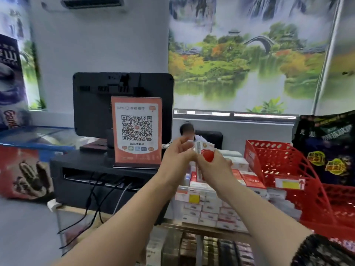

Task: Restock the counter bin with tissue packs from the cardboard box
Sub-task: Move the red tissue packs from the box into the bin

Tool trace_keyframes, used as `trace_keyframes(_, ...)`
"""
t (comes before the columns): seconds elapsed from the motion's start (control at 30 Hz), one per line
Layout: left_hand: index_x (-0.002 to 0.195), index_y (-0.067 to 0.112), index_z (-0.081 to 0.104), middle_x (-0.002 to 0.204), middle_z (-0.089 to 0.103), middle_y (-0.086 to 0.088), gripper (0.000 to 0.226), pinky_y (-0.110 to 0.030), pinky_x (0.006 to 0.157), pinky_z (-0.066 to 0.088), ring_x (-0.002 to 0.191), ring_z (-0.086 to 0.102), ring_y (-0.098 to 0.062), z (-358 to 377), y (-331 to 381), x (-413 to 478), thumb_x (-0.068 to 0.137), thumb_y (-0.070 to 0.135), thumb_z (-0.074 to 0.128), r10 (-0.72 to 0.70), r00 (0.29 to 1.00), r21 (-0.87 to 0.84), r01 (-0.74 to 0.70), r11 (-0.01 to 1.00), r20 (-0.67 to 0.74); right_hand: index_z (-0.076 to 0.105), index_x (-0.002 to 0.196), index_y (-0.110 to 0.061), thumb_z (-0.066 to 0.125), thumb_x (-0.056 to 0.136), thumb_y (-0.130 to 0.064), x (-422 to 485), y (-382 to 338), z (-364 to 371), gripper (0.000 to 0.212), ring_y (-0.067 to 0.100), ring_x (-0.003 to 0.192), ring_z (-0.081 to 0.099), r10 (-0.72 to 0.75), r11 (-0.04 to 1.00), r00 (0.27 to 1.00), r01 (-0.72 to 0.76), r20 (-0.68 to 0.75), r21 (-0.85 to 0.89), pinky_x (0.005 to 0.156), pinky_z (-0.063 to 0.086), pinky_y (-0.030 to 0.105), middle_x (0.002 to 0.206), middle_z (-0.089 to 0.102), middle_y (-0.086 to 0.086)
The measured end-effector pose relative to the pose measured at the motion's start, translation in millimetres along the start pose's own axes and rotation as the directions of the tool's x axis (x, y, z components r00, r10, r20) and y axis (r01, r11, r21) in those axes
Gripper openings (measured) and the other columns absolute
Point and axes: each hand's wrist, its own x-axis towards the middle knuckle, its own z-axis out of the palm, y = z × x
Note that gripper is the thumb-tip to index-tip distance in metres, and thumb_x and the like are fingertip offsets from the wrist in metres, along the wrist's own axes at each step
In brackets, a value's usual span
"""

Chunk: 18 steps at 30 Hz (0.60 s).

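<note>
We hold a tissue pack [206,150] over the counter bin [189,187] — left hand [177,157] pinching, right hand [214,167] curled round it — next we likely seat it in a gap.

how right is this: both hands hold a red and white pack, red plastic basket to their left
Wrong side: in the head view the red plastic basket stands right of the left hand and right hand, which do hold the red and white pack.
</note>
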Motion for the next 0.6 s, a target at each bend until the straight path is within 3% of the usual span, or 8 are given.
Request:
trace_keyframes(0.1, 0.130, 0.030, 0.045, 0.127, 0.053, 0.007, 0.045, -0.019, 0.082, 0.042, 0.107, 0.054, -0.004, 10, 12, 21, 0.089, 0.015, 0.056, 0.018, 0.999, -0.014, -0.019, 1.000, -0.026, 0.025, 0.142, -0.023, 0.049, 0.088, -0.050, 28, -2, -7, 0.064, 0.037, 0.115, 0.043, 0.008, 0.975, 0.999, -0.015, -0.032, -0.223, 0.097, 0.040, 0.044, 0.132, 0.039, 0.018)
trace_keyframes(0.2, 0.146, 0.025, 0.033, 0.142, 0.044, 0.001, 0.059, -0.029, 0.094, 0.034, 0.114, 0.046, -0.008, 15, 17, 34, 0.092, 0.027, 0.055, 0.019, 0.998, -0.028, -0.021, 0.999, -0.062, 0.005, 0.148, -0.023, 0.052, 0.089, -0.048, 48, 5, -5, 0.080, 0.040, 0.128, 0.035, 0.068, 0.902, 0.998, -0.067, -0.013, -0.426, 0.102, 0.035, 0.046, 0.145, 0.030, 0.020)
trace_keyframes(0.4, 0.149, 0.025, 0.030, 0.151, 0.036, 0.001, 0.059, -0.035, 0.105, 0.036, 0.132, 0.039, -0.015, 6, 16, 52, 0.094, 0.033, 0.050, 0.011, 0.995, -0.030, -0.014, 0.999, -0.102, 0.022, 0.138, -0.018, 0.059, 0.086, -0.042, 68, 26, 18, 0.068, 0.035, 0.119, 0.044, 0.086, 0.717, 0.992, -0.128, -0.095, -0.685, 0.089, 0.042, 0.039, 0.132, 0.039, 0.016)
trace_keyframes(0.47, 0.146, 0.025, 0.034, 0.146, 0.041, 0.005, 0.054, -0.029, 0.097, 0.040, 0.124, 0.043, -0.013, 1, 16, 54, 0.095, 0.031, 0.049, 0.017, 0.994, -0.038, -0.021, 0.999, -0.111, 0.028, 0.134, -0.018, 0.059, 0.085, -0.037, 72, 31, 24, 0.062, 0.033, 0.118, 0.046, 0.091, 0.656, 0.987, -0.160, -0.134, -0.737, 0.088, 0.042, 0.037, 0.131, 0.040, 0.014)
trace_keyframes(0.6, 0.124, 0.035, 0.052, 0.109, 0.053, 0.018, 0.029, -0.024, 0.081, 0.039, 0.101, 0.051, -0.004, -11, 13, 57, 0.095, 0.032, 0.048, 0.029, 0.993, -0.014, -0.031, 0.999, -0.115, 0.036, 0.129, -0.014, 0.058, 0.087, -0.036, 78, 40, 30, 0.053, 0.029, 0.116, 0.050, 0.043, 0.566, 0.979, -0.190, -0.201, -0.803, 0.089, 0.042, 0.036, 0.130, 0.046, 0.012)
